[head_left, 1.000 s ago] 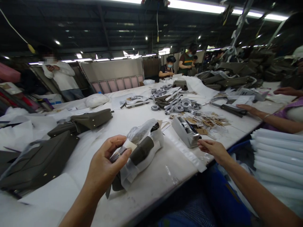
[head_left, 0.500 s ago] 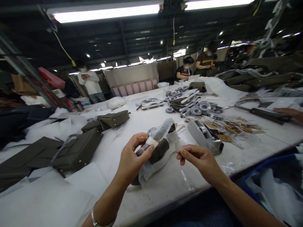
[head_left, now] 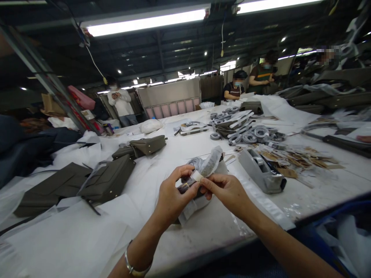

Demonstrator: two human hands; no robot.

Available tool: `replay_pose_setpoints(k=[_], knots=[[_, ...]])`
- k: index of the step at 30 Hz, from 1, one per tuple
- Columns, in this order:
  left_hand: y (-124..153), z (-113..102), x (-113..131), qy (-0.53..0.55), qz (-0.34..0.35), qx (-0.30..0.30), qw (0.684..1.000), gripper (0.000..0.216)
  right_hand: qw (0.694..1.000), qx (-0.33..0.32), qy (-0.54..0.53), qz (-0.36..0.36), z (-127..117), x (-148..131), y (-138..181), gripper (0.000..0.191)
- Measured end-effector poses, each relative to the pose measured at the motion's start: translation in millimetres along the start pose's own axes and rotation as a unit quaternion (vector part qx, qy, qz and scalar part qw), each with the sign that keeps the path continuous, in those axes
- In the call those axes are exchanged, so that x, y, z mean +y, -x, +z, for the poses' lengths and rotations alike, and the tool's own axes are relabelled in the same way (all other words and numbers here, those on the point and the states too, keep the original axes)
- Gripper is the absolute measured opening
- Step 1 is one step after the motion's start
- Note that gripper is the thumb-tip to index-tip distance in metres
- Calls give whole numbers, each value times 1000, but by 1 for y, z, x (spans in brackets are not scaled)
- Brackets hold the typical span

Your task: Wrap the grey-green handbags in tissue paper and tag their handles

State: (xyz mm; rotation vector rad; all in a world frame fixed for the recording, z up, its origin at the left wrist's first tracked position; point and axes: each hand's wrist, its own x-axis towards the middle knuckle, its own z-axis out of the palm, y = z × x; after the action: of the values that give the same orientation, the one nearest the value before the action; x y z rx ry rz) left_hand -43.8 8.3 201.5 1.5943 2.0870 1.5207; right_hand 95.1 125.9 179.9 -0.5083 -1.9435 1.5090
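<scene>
My left hand [head_left: 172, 193] is closed around a dark strap piece wrapped in clear plastic and white paper [head_left: 207, 166], holding it just above the white table [head_left: 203, 227]. My right hand [head_left: 226, 189] meets it from the right, thumb and fingers pinched on the wrap near a small pale patch [head_left: 197, 176]. What the right fingertips hold, if anything besides the wrap, is too small to make out. A grey tape dispenser [head_left: 262, 172] stands just right of my hands.
Olive-grey bags [head_left: 107, 179] [head_left: 145, 146] lie at the left on white sheets. Rolls of tape and wrapped straps [head_left: 243, 133] are piled behind the dispenser, with brown paper scraps [head_left: 298, 156]. Several people work at the table's far end. A blue bin [head_left: 333, 227] sits at the right edge.
My right hand came back from beside the tape dispenser and now pinches the wrapped piece held in my left hand. The view swung to the left.
</scene>
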Motion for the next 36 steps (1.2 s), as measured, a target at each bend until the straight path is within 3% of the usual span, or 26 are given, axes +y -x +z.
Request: replay_pose_setpoints(k=[4, 9, 14, 18, 20, 22, 26, 32, 36], knots=[[0, 2, 3, 7, -10, 7, 1000, 30, 999, -33, 19, -22, -4, 1, 3, 23], [2, 6, 6, 2, -23, -2, 1000, 28, 997, 6, 60, -47, -2, 2, 8, 19], [2, 8, 4, -29, -20, 7, 999, 29, 997, 26, 37, -62, 5, 6, 9, 19], [3, 9, 0, -56, -2, 8, 998, 29, 992, -6, -126, 10, 7, 12, 5, 15], [5, 10, -1, -67, 0, -2, 998, 31, 972, -30, -229, 45, 7, 14, 4, 31], [7, 10, -1, -70, -2, -12, 997, 34, 963, -37, -263, 46, 9, 14, 3, 39], [8, 11, 4, -46, -21, 8, 999, 38, 977, -11, -212, -7, 12, 17, 3, 15], [8, 8, 7, -57, -45, 23, 997, 41, 992, 38, -59, -104, 10, 15, 6, 35], [7, 8, 3, -70, -43, 41, 996, 40, 991, 52, 28, -119, 8, 9, 6, 32]])
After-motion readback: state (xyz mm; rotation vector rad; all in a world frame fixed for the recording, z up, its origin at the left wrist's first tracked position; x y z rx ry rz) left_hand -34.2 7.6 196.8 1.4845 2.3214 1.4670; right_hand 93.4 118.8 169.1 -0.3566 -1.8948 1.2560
